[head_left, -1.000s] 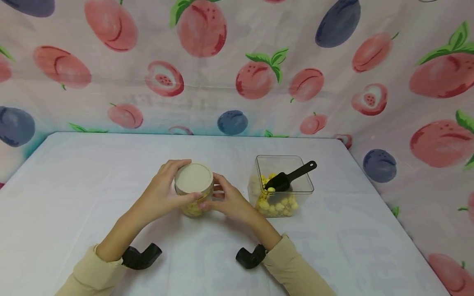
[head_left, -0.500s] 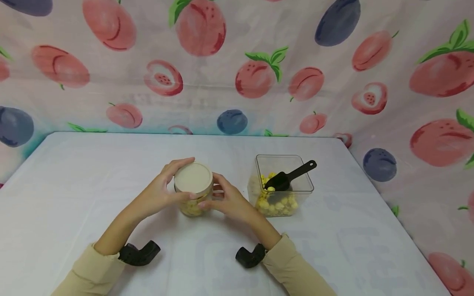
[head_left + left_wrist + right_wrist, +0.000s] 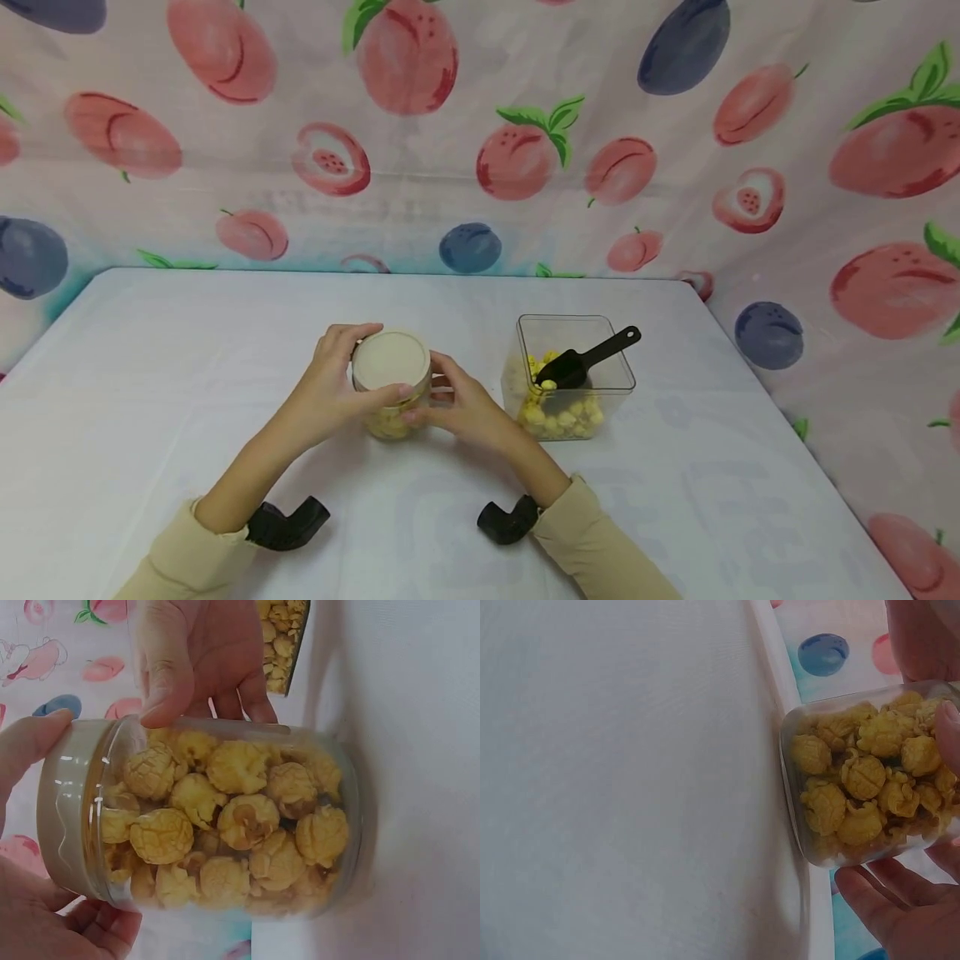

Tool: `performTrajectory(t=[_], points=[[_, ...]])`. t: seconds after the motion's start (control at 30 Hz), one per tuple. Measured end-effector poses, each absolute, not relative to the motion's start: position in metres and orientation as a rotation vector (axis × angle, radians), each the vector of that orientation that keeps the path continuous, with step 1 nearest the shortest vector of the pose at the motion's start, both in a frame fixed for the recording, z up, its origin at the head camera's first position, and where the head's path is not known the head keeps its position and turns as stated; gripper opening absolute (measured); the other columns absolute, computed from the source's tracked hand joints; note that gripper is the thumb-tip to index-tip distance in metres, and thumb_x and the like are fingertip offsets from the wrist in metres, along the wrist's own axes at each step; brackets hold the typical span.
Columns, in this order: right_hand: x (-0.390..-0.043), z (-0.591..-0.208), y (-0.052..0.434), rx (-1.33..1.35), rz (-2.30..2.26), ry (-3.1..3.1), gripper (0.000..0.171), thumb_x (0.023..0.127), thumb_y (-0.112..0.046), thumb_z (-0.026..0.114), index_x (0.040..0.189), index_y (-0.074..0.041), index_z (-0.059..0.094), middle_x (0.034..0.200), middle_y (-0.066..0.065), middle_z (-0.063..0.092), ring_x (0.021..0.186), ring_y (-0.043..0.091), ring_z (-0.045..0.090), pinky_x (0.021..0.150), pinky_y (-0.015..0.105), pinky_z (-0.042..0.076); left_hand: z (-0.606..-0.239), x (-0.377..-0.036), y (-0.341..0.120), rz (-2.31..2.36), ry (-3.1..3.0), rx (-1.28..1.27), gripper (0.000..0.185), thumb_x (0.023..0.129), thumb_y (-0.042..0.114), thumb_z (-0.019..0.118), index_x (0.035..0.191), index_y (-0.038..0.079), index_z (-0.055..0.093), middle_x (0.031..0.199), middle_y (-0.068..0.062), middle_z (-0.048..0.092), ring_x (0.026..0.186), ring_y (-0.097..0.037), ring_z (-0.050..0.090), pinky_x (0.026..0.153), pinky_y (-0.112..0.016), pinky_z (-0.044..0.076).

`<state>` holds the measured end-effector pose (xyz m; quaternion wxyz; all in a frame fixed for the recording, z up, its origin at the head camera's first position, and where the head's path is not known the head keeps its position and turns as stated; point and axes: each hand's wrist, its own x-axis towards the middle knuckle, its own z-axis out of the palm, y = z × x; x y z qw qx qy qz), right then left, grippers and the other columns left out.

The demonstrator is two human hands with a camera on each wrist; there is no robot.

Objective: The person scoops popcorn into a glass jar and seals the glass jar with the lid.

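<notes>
A clear jar (image 3: 247, 817) full of yellow popcorn stands upright on the white table, with a cream lid (image 3: 392, 362) on its top. My left hand (image 3: 330, 387) grips the lid from the left, its thumb across the near side and its fingers round the far side. Lower down, my right hand (image 3: 467, 404) holds the jar's body from the right, thumb in front and fingers behind. In the right wrist view, popcorn (image 3: 862, 776) shows through the jar's wall near its base, while the lid is out of frame.
Right of the jar stands a clear square tub (image 3: 615, 389) without a cover, partly filled with popcorn. A black scoop (image 3: 566, 369) leans in it, its handle over the right rim. Fruit-printed cloth (image 3: 420, 167) hangs behind the table (image 3: 225, 333).
My left hand shifted back along the lid half a second ago, and its thumb now reaches further right again. The right hand and the jar have stayed in place.
</notes>
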<state>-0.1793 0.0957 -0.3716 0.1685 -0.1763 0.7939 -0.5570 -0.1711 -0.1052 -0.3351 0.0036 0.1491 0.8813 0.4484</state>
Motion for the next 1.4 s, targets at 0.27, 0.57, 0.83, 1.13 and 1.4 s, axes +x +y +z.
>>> performTrajectory(t=[0.27, 0.57, 0.83, 1.13, 1.4], points=[[-0.178, -0.370, 0.094, -0.497, -1.579, 2.264, 0.078, 0.082, -0.022, 0.072, 0.145, -0.017, 0.027, 0.136, 0.007, 0.044, 0.121, 0.025, 0.048, 0.102, 0.037, 0.045, -0.335, -0.174, -0.108, 1.498, 2.656, 0.510, 0.076, 0.076, 0.028, 0.077, 0.138, 0.006, 0.038, 0.133, -0.014, 0.036, 0.121, -0.030, 0.035, 0.097, -0.056, 0.037], [-0.177, -0.371, 0.095, -0.471, -1.583, 2.266, 0.078, 0.081, -0.024, 0.073, 0.145, -0.018, 0.028, 0.135, 0.006, 0.044, 0.121, 0.025, 0.048, 0.101, 0.036, 0.045, -0.337, -0.178, -0.121, 1.566, 2.421, 0.619, 0.074, 0.083, 0.022, 0.070, 0.145, 0.015, 0.030, 0.143, -0.008, 0.035, 0.125, -0.032, 0.034, 0.101, -0.065, 0.026], [-0.178, -0.372, 0.095, -0.480, -1.591, 2.260, 0.078, 0.081, -0.023, 0.073, 0.144, -0.019, 0.029, 0.135, 0.006, 0.044, 0.121, 0.025, 0.048, 0.101, 0.037, 0.045, -0.339, -0.181, -0.125, 1.638, 2.350, 0.709, 0.070, 0.085, 0.011, 0.065, 0.144, 0.009, 0.029, 0.146, -0.012, 0.033, 0.129, -0.033, 0.032, 0.106, -0.065, 0.019], [-0.178, -0.371, 0.095, -0.493, -1.591, 2.259, 0.077, 0.081, -0.022, 0.073, 0.145, -0.018, 0.029, 0.135, 0.007, 0.045, 0.121, 0.026, 0.049, 0.102, 0.037, 0.045, -0.334, -0.171, -0.107, 1.483, 2.698, 0.469, 0.082, 0.072, 0.033, 0.079, 0.136, 0.003, 0.036, 0.129, -0.015, 0.035, 0.113, -0.027, 0.037, 0.094, -0.049, 0.040], [-0.178, -0.372, 0.096, -0.503, -1.595, 2.264, 0.077, 0.081, -0.023, 0.073, 0.144, -0.018, 0.029, 0.134, 0.006, 0.045, 0.120, 0.025, 0.049, 0.101, 0.038, 0.045, -0.335, -0.170, -0.103, 1.514, 2.709, 0.458, 0.076, 0.072, 0.028, 0.080, 0.131, 0.001, 0.039, 0.127, -0.016, 0.035, 0.112, -0.027, 0.037, 0.092, -0.049, 0.040]])
